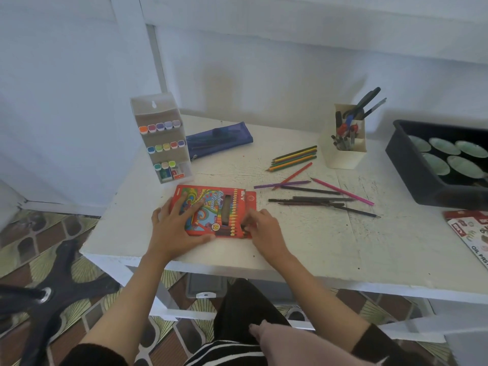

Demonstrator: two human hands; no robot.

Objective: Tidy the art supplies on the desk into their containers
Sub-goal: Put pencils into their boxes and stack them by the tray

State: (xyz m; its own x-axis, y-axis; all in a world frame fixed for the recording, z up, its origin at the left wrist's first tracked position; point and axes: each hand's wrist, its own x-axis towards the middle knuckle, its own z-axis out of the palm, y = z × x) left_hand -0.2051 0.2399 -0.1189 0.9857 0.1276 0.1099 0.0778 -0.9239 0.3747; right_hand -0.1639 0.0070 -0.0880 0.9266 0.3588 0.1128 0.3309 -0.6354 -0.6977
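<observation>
Red cardboard colour-pencil box (219, 207) lying near front edge of white desk (303, 247), left hand (177, 228) pressing flat on it, fingers spread, right hand (264, 228) fingertips at its right end, grip indeterminate, loose coloured pencils (317, 196) scattered beyond.

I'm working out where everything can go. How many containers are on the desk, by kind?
Clear marker stand: 1
Blue zip pouch: 1
Red colour pencil box: 1
White pen holder: 1
Black tray: 1
Oil pastel box, partly out of view: 1
Total: 6
</observation>
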